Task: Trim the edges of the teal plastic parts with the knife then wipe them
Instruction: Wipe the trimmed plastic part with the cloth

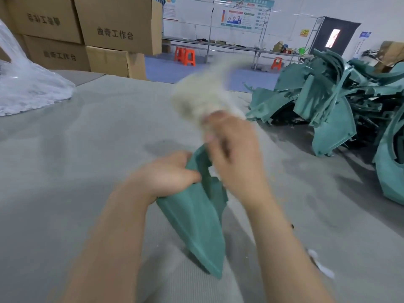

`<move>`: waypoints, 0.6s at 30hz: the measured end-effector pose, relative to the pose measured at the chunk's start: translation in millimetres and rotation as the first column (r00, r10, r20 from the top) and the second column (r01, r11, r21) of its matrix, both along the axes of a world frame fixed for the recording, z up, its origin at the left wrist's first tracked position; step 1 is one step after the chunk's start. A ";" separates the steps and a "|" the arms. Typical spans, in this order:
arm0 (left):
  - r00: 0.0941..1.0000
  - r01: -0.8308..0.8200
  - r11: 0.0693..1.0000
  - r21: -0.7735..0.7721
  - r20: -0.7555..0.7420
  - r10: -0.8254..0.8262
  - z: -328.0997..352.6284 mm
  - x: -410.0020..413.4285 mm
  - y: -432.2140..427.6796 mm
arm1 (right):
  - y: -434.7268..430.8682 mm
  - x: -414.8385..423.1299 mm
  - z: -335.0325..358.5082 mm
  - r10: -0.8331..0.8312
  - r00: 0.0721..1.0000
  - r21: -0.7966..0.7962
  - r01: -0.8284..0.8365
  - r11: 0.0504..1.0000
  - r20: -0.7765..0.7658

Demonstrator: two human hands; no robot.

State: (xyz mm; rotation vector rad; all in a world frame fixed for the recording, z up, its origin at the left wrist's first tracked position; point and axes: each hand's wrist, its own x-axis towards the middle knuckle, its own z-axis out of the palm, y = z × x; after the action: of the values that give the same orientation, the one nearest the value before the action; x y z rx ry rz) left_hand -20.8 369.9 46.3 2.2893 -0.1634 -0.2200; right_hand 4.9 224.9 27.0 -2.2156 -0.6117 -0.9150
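- View from a head-worn camera, looking down over two bare forearms at a wide grey bench (87, 138).
- The left hand (168, 173) is closed around the upper edge of a teal plastic part (196, 219), thumb on top and fingers curled underneath.
- The teal plastic part is a long curved shell. It is held in the middle of the view above the bench and tapers to a point that aims down toward the viewer.
- The right hand (231, 154) is just above the top end of the part, with its fingers curled around a pale, fluffy cloth (203, 92).
- The cloth is heavily blurred. It appears to be a whitish rag that rises up and away from the fingers.
- On the right side of the bench, well apart from the hands, is a pile of teal parts (328, 101), tangled and overlapping.
- A small white scrap (323, 265) lies on the bench just beside the right forearm.
- At the far left is a clear plastic bag (26, 88), with stacked cardboard boxes (87, 29) printed with dark characters behind it.
- In the background, orange stools (184, 55) stand on a blue floor near long tables (240, 48), with posters on the white wall.
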 end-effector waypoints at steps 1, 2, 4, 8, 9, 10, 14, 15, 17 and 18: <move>0.999 0.020 0.999 0.035 0.031 -0.021 5.0 -0.8 -2.0 | 8.1 -2.7 -6.1 0.026 0.996 -0.146 -0.038 0.989 -0.088; 0.998 0.040 0.997 0.069 0.042 -0.043 8.6 -2.8 -3.0 | 13.5 -4.1 -10.6 0.019 0.989 -0.170 -0.045 0.984 -0.148; 0.997 0.076 0.994 0.073 0.011 -0.077 13.3 -9.7 -4.7 | 14.4 -1.1 -13.0 -0.040 0.996 -0.083 0.033 0.996 -0.077; 0.995 0.103 0.977 0.188 -0.022 -0.101 14.3 -19.3 -6.7 | 11.8 10.3 -16.1 -0.227 0.974 -0.014 0.227 0.974 -0.024; 0.994 0.112 0.962 0.248 -0.012 -0.112 14.9 -20.5 -6.4 | 8.2 15.4 -17.2 -0.263 0.961 -0.015 0.263 0.965 -0.080; 0.992 0.120 0.947 0.297 -0.008 -0.124 14.9 -22.0 -6.5 | 3.6 19.9 -18.2 -0.296 0.945 -0.004 0.298 0.955 -0.143; 0.991 0.125 0.915 0.385 -0.010 -0.131 14.5 -25.4 -7.7 | -7.4 33.7 -17.4 -0.378 0.900 0.036 0.394 0.918 -0.219; 0.992 0.118 0.909 0.401 -0.006 -0.126 15.4 -25.1 -6.7 | -9.0 36.1 -17.0 -0.402 0.884 0.036 0.422 0.906 -0.241; 0.995 0.085 0.893 0.442 0.002 -0.096 18.7 -25.0 0.0 | -15.0 40.5 -19.4 -0.469 0.826 -0.029 0.485 0.874 -0.313; 0.997 0.067 0.881 0.468 0.006 -0.078 20.3 -25.0 4.2 | -19.3 40.2 -20.5 -0.491 0.802 -0.079 0.496 0.865 -0.341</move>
State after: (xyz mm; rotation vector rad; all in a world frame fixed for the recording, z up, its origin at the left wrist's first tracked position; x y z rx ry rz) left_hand -45.8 374.2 66.7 2.7721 -0.2293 -0.2959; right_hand 45.1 205.6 6.5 -2.4916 0.1588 -0.7233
